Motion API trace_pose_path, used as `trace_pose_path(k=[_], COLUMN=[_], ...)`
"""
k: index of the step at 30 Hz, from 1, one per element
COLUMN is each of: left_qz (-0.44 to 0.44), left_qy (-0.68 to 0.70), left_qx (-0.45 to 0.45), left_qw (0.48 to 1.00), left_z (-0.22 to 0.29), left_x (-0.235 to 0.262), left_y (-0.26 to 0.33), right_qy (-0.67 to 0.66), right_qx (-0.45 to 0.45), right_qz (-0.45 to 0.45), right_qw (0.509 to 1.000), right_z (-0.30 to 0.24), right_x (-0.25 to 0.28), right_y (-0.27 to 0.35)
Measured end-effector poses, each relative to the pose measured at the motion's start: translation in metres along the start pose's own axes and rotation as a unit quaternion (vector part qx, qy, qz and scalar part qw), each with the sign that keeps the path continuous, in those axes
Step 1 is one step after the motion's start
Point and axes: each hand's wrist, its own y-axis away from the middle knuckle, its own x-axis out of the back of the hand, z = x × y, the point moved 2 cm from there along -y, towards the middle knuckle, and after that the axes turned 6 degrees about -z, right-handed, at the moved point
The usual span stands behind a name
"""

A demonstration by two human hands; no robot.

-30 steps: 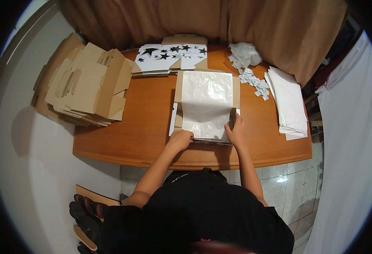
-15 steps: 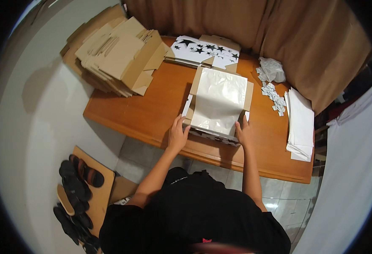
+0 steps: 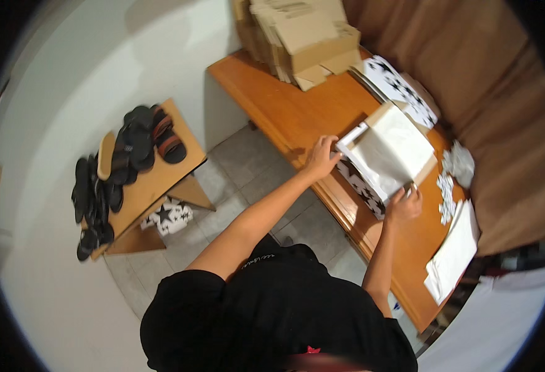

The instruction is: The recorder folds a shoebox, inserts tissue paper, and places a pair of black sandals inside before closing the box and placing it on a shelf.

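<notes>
2 hands on 1 box [image 3: 381,162]: your left hand [image 3: 320,157] grips its near-left corner, fingers curled over the edge where a white flap sticks up; your right hand [image 3: 404,204] pinches the near-right corner, thumb on top. Both are closed on the box, not spread flat.

Box sits between your hands at the counter [image 3: 297,115] edge nearest you, its star-printed side wall [image 3: 360,184] facing you, just overhanging or flush with the edge; cannot tell which.

Handling, as judged:
- Light. Thin card, open top, lined with white tissue paper [image 3: 391,154] that lies loose across the inside.
- Walls will flex if you squeeze mid-span. Corners are the stiff points, so hold there, as you do now.
- Tissue is soft and tears easily, and it slides on the card. Keep thumbs off it or it will drag and crumple.
- Brown flaps beyond your hands stand open and will flop if you tilt the box.

Beyond your left hand: stack of flat brown cardboard [image 3: 303,37]. Beyond the box: flat star-printed sheets [image 3: 399,87]. Beyond your right hand: small white paper cutouts [image 3: 451,186], very light, easily scattered. To the right of that hand: stack of white sheets [image 3: 455,254]. Well left of your left hand, down on the floor: low rack of dark sandals [image 3: 123,167].
</notes>
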Motion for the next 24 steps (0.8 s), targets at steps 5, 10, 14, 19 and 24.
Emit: trace_pose_path(k=[5,10,14,19,24], left_qz=[-0.066,0.002,0.087,0.264,0.363], left_qy=[0.063,0.117,0.132,0.102,0.01], left_qx=[0.113,0.186,0.304,0.278,0.368], left_qw=[0.989,0.976,0.939,0.918,0.856], left_z=[-0.038,-0.102,-0.1,-0.151,-0.166], left_x=[0.075,0.167,0.267,0.37,0.45], left_y=[0.077,0.157,0.216,0.323,0.405], right_qy=[-0.066,-0.256,-0.377,-0.462,-0.49], right_qx=[0.088,0.241,0.33,0.44,0.491], right_qz=[0.034,-0.116,-0.24,-0.354,-0.407], right_qw=[0.993,0.929,0.831,0.683,0.595], right_z=[-0.06,-0.202,-0.316,-0.445,-0.538], right_x=[-0.004,-0.022,-0.02,0.002,0.014], right_y=[0.029,0.091,0.163,0.25,0.316])
